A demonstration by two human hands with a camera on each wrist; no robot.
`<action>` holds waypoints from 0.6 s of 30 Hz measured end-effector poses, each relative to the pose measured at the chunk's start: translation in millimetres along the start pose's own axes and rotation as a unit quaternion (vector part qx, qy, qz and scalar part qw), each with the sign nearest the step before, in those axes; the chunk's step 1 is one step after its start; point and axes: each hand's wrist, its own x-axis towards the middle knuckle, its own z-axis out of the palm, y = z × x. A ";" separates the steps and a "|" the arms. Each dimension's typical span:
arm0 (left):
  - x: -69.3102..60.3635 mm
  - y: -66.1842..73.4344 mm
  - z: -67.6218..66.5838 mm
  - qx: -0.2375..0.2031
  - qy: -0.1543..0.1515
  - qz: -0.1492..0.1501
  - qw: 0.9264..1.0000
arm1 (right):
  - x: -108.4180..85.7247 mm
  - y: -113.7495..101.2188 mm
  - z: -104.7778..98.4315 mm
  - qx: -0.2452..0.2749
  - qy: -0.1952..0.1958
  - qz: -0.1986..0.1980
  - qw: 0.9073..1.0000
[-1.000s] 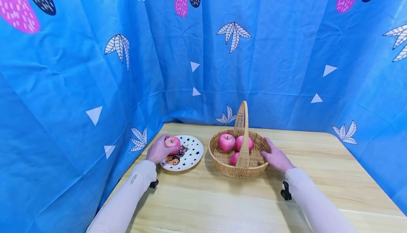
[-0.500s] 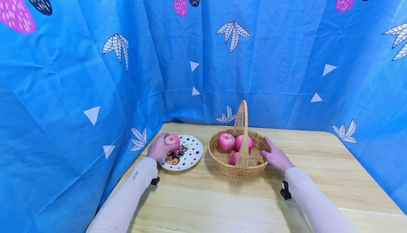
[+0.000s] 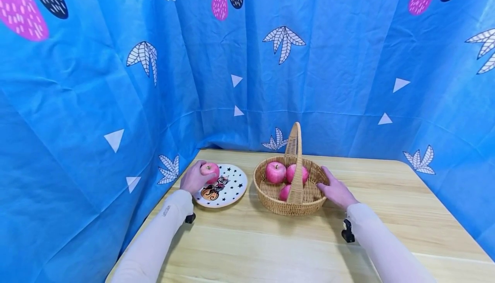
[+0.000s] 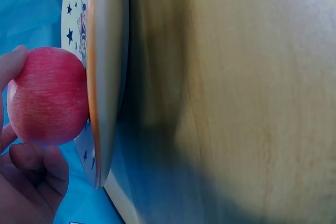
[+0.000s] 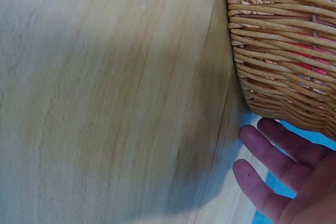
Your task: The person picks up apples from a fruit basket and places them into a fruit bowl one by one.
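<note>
On the left, my left hand holds a pink-red apple, thumb on its near side and fingers behind. The left wrist view shows this apple low against the white plate, which has dark stars, a cartoon print and an orange rim. To the right stands a wicker basket with a tall handle and three apples inside. My right hand grips the basket's right rim, thumb over the inner side. In the right wrist view, fingers lie by the outer weave; the thumb is hidden.
Both things stand on a light wooden table. Its left edge runs close beside the plate and left forearm. A blue patterned curtain hangs behind and to the left. Small black devices sit on both wrists.
My left wrist and forearm have shifted slightly to the right and up, the hand still round the apple. The right hand and basket look the same.
</note>
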 end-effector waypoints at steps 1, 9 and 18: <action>0.7 -0.4 0.5 0.002 0.001 0.000 1.000 | -0.5 -0.6 -0.3 0.000 -0.001 -0.001 1.000; 3.6 -3.4 2.4 -0.006 0.005 0.003 1.000 | -2.3 -2.9 -1.3 0.003 -0.002 0.002 1.000; 4.1 -4.0 3.3 0.007 0.000 0.005 1.000 | 1.4 2.6 0.5 0.012 -0.003 0.006 1.000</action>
